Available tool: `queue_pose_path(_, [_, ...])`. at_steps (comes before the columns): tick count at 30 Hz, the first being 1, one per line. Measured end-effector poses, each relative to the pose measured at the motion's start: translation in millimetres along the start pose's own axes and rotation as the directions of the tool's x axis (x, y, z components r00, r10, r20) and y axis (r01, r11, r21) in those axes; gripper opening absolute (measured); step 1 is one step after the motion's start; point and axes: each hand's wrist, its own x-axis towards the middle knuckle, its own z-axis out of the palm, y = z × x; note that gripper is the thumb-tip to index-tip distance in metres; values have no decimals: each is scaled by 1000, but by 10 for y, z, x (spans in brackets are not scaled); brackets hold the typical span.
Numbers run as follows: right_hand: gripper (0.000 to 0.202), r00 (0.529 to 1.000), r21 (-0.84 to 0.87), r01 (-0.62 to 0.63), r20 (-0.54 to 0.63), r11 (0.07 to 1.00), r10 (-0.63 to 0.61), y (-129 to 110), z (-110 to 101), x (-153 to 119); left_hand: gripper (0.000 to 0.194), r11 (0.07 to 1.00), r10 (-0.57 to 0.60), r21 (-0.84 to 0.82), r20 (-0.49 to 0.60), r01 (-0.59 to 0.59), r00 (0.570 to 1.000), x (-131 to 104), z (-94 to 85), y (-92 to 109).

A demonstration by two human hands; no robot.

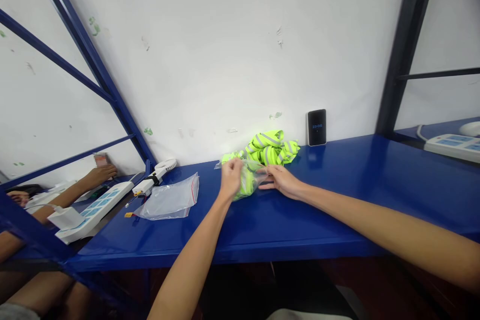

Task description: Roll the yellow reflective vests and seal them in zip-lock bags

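Observation:
A clear plastic bag (256, 179) with a fluorescent yellow-green reflective strap (245, 183) inside is between my hands, low over the blue tabletop. My left hand (231, 178) is closed on the bag's left side. On the bag's right side, my right hand (284, 181) has thumb and index finger pinched at the plastic, its lower fingers stretched out. Just behind lies a loose heap of yellow-green straps with grey stripes (273, 149), against the wall. Another yellow-green bundle (229, 157) in clear plastic shows beyond my left hand, which partly hides it.
Flat clear zip bags (168, 199) lie to the left, beside a white handheld fan (165, 166) and wires. A dark-screened device (317, 127) stands at the wall. Past the blue frame post (125, 115) are a power strip (95, 210) and another person's hand (102, 176).

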Motion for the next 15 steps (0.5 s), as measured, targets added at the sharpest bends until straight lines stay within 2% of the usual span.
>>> queue_pose_path(2, [19, 999, -110, 34, 17, 993, -33, -56, -41, -34, 29, 996, -22, -84, -105, 13, 994, 18, -39, -15])
queue_pose_path(4, [16, 992, -317, 126, 46, 940, -117, -112, -86, -69, 34, 999, 40, -31, -119, -44, 992, 19, -93, -30])
queue_pose_path(6, [12, 964, -554, 246, 54, 796, -260, -156, -132, -94, 38, 988, 79, 145, -130, -60, 988, 7, -161, -54])
queue_pose_path(8, [14, 916, -753, 325, 102, 572, -387, -182, -178, -104, 34, 934, 60, 357, -146, -4, 987, -8, -238, -92])
queue_pose_path(10, [13, 890, -869, 335, 166, 363, -424, -196, -215, -104, 26, 844, 8, 531, -144, 71, 989, -19, -312, -142])
queue_pose_path(11, [16, 889, -901, 322, 183, 290, -419, -201, -226, -105, 25, 796, -31, 595, -140, 109, 990, -23, -344, -171])
queue_pose_path(13, [21, 897, -937, 280, 177, 209, -406, -208, -225, -116, 33, 708, -146, 681, -120, 188, 982, -30, -389, -230])
queue_pose_path(15, [24, 908, -951, 251, 167, 180, -383, -210, -189, -143, 44, 644, -313, 716, -74, 269, 947, -37, -410, -287])
